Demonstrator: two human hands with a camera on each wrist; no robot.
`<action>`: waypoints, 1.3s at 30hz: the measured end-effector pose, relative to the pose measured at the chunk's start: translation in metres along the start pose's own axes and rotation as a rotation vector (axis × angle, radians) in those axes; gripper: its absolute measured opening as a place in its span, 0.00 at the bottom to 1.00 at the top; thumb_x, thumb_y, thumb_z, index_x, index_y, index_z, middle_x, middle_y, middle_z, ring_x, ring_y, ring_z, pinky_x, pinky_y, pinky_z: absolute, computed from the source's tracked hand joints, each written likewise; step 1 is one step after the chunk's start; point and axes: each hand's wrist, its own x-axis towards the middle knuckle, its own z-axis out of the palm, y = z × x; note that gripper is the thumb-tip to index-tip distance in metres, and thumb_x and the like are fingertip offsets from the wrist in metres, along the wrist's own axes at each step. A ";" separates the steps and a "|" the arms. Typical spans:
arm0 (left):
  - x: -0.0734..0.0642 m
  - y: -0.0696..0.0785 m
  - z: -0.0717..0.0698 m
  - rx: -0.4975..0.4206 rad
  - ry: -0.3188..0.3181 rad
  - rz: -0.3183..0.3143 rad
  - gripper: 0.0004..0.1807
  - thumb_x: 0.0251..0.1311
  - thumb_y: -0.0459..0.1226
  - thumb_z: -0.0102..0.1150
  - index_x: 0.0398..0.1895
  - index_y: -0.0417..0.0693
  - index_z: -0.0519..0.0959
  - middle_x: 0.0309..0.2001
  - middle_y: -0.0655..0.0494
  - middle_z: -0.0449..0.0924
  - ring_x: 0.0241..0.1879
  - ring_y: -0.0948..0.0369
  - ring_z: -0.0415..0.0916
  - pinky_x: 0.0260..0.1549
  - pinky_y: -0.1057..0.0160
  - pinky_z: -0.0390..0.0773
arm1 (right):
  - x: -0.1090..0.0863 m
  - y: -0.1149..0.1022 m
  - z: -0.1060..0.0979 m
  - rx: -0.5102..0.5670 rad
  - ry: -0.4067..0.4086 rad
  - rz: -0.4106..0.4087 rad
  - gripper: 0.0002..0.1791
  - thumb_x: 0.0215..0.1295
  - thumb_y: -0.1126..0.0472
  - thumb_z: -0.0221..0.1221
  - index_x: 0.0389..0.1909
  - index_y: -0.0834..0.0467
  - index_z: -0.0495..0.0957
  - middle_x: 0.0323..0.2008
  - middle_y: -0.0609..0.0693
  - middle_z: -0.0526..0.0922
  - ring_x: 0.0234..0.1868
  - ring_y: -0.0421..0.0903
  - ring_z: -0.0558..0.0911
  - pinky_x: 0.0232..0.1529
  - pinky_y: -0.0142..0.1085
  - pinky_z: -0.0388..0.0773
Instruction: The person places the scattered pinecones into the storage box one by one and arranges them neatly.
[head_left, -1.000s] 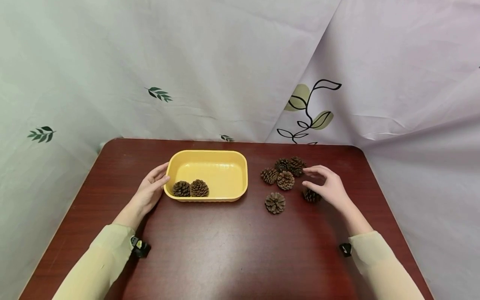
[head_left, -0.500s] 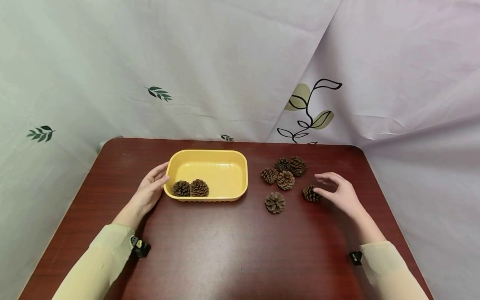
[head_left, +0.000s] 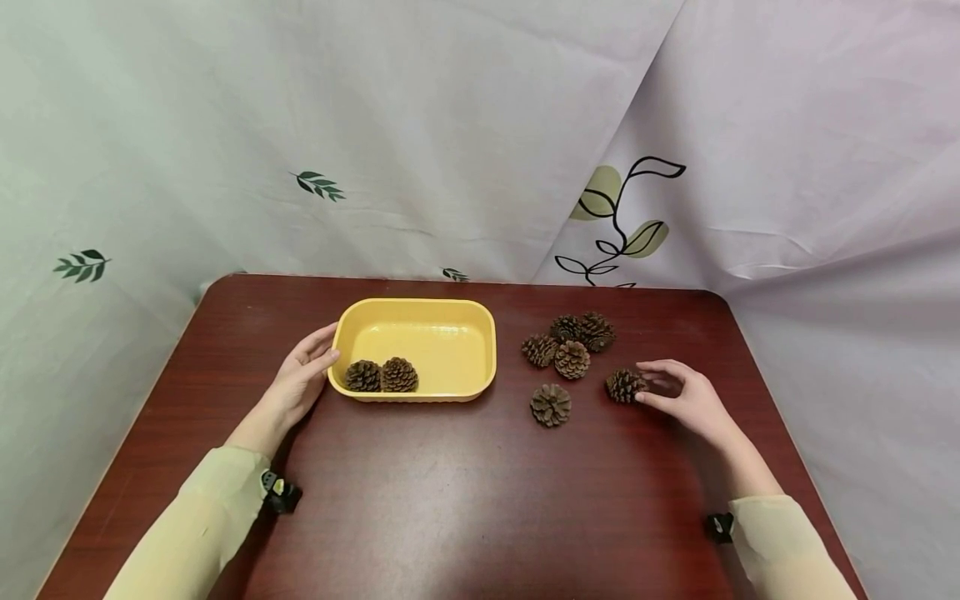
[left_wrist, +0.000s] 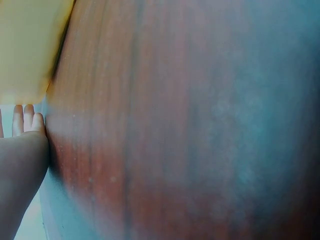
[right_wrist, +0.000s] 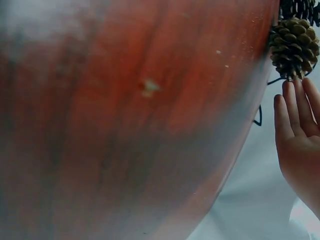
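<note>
In the head view my left hand (head_left: 298,379) rests against the left side of a yellow plastic tray (head_left: 486,367), thumb near its rim. The left wrist view shows fingers (left_wrist: 28,117) lying straight at the wall of the tray. Two brown pine cones (head_left: 400,375) sit inside at the front left. On the right, my right hand (head_left: 690,404) is beside a single pine cone (head_left: 624,386) on the table, its thumb at the cone's right edge. Seen from the right wrist, the extended fingers (right_wrist: 300,107) reach the tip of that pine cone (right_wrist: 295,45).
Several more pine cones (head_left: 572,360) cluster right of the tray, with one pine cone (head_left: 551,405) lying nearer the front. The dark red wooden table (head_left: 465,492) has a hanging pale cloth (head_left: 450,150) with leaf prints behind and around it.
My right hand has drawn back from the clustered pine cones, rightward and toward me, to the side of the lone pine cone. The left hand and tray stay as they were.
</note>
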 end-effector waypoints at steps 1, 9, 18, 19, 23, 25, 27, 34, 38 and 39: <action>0.000 0.000 0.001 -0.009 0.004 -0.002 0.22 0.77 0.26 0.53 0.66 0.58 0.78 0.60 0.69 0.84 0.60 0.73 0.79 0.58 0.75 0.79 | 0.000 0.001 0.001 -0.002 -0.002 0.003 0.26 0.62 0.68 0.75 0.62 0.66 0.82 0.56 0.67 0.86 0.48 0.17 0.80 0.49 0.18 0.80; -0.001 0.003 0.004 -0.016 0.029 -0.017 0.24 0.77 0.23 0.49 0.64 0.57 0.79 0.59 0.69 0.85 0.59 0.72 0.80 0.58 0.75 0.79 | -0.002 0.004 0.004 -0.030 -0.010 0.021 0.26 0.61 0.67 0.75 0.61 0.65 0.83 0.57 0.66 0.85 0.47 0.17 0.79 0.49 0.18 0.81; 0.000 0.002 0.003 -0.026 0.020 -0.005 0.24 0.77 0.23 0.49 0.64 0.57 0.79 0.59 0.68 0.85 0.59 0.72 0.80 0.57 0.75 0.79 | -0.001 0.006 0.005 -0.037 -0.031 0.039 0.26 0.63 0.67 0.74 0.62 0.65 0.82 0.59 0.66 0.85 0.47 0.17 0.78 0.49 0.17 0.80; 0.000 0.002 0.003 -0.026 0.020 -0.004 0.24 0.77 0.23 0.49 0.64 0.57 0.79 0.59 0.68 0.85 0.59 0.72 0.80 0.57 0.75 0.79 | 0.000 0.006 0.005 -0.037 -0.032 0.039 0.26 0.63 0.67 0.74 0.62 0.66 0.82 0.59 0.67 0.85 0.47 0.17 0.78 0.49 0.18 0.80; 0.000 0.002 0.004 -0.028 0.022 -0.001 0.24 0.77 0.23 0.49 0.63 0.58 0.80 0.59 0.68 0.85 0.59 0.71 0.80 0.57 0.75 0.80 | 0.000 0.006 0.005 -0.043 -0.040 0.050 0.25 0.63 0.67 0.74 0.61 0.67 0.82 0.58 0.68 0.85 0.47 0.17 0.78 0.49 0.18 0.80; 0.000 0.002 0.003 -0.024 0.021 -0.001 0.24 0.77 0.23 0.49 0.63 0.58 0.80 0.59 0.68 0.85 0.59 0.72 0.80 0.57 0.75 0.80 | 0.000 0.006 0.005 -0.047 -0.043 0.061 0.25 0.64 0.67 0.74 0.61 0.67 0.82 0.58 0.68 0.86 0.47 0.17 0.79 0.49 0.19 0.80; -0.001 0.001 0.003 -0.027 0.021 -0.002 0.24 0.77 0.23 0.49 0.63 0.58 0.80 0.60 0.69 0.85 0.59 0.72 0.80 0.57 0.75 0.80 | 0.000 0.005 0.005 -0.057 -0.046 0.074 0.25 0.64 0.66 0.74 0.62 0.66 0.82 0.59 0.67 0.86 0.47 0.19 0.80 0.49 0.20 0.81; 0.000 0.001 0.003 -0.025 0.025 -0.009 0.23 0.77 0.24 0.49 0.64 0.57 0.79 0.60 0.69 0.85 0.60 0.72 0.80 0.57 0.75 0.79 | 0.000 0.005 0.004 -0.087 -0.049 0.106 0.26 0.66 0.63 0.74 0.63 0.64 0.82 0.59 0.65 0.86 0.49 0.26 0.84 0.49 0.21 0.81; 0.000 0.002 0.003 -0.028 0.024 -0.009 0.24 0.77 0.23 0.49 0.65 0.56 0.79 0.59 0.68 0.85 0.59 0.72 0.80 0.57 0.75 0.80 | 0.001 0.005 0.005 -0.084 -0.048 0.115 0.25 0.66 0.62 0.73 0.63 0.64 0.82 0.59 0.65 0.86 0.47 0.23 0.83 0.48 0.21 0.81; 0.000 0.002 0.003 -0.028 0.024 -0.008 0.24 0.77 0.23 0.49 0.65 0.56 0.79 0.59 0.68 0.85 0.59 0.72 0.80 0.57 0.75 0.80 | 0.001 0.005 0.005 -0.083 -0.044 0.115 0.25 0.66 0.62 0.73 0.62 0.64 0.82 0.59 0.65 0.86 0.47 0.22 0.82 0.48 0.21 0.81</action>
